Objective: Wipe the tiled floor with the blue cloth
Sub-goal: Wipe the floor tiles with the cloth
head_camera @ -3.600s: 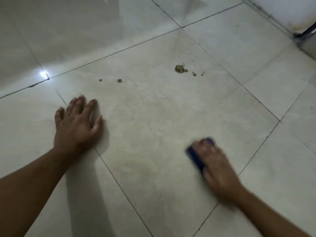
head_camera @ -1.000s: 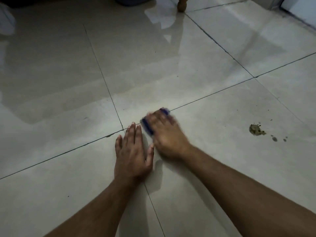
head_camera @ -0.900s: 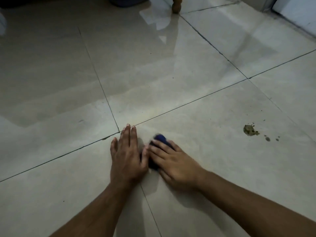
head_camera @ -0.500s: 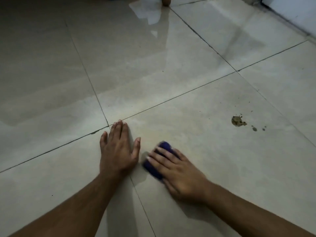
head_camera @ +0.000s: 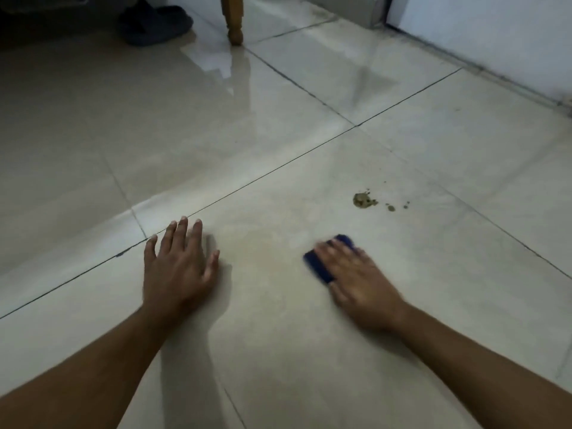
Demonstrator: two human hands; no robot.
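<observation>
The floor [head_camera: 278,320] is made of large glossy beige tiles with dark grout lines. My right hand [head_camera: 359,283] presses flat on a small folded blue cloth [head_camera: 322,267], which shows at the fingertips and left of the hand; the hand is motion-blurred. My left hand [head_camera: 178,267] rests flat on the tile with fingers spread, well left of the cloth. A brownish dirt spot [head_camera: 362,200] with a few small specks lies on the same tile, beyond the cloth to the right.
A wooden furniture leg [head_camera: 233,18] stands at the far top. Dark slippers [head_camera: 154,21] lie left of it in shadow. A white wall [head_camera: 495,32] with a dark base edge runs along the right.
My right hand has slid the blue cloth rightward, away from my left hand and nearer the dirt spot. The left hand stays planted. The view has tilted up, showing the furniture leg.
</observation>
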